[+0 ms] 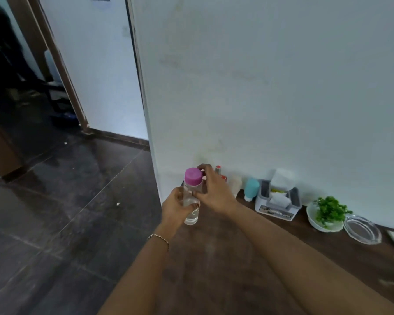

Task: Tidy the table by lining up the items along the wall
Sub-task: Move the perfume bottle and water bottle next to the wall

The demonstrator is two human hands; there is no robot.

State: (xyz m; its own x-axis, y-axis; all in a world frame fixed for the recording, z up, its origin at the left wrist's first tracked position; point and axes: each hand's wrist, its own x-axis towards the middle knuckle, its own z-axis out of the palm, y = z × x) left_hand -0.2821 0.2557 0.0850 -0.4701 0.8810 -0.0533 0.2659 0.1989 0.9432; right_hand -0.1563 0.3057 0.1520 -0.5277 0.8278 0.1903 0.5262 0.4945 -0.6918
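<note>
We saw the pale wall [271, 87] fill most of the view, with the dark wooden table [225, 258] set against its foot. Along that wall stood a row: a grey tissue box [276, 201], a white bowl with a green plant [328, 214], a clear glass dish [362, 229], a pale blue tube [251, 188] standing on its cap, a cream-coloured item [235, 184] too blurred for us to name, and a small red-topped container [219, 172] partly hidden behind the fingers.

At the table's left end, near the wall's corner, both hands held a clear bottle [191, 201] with a pink cap [193, 176], upright. Our left hand [175, 205] was wrapped around its lower body, fingers curled closed. Our right hand [214, 192] gripped the upper part just below the cap. A thin bracelet [159, 238] sat on the left wrist.
</note>
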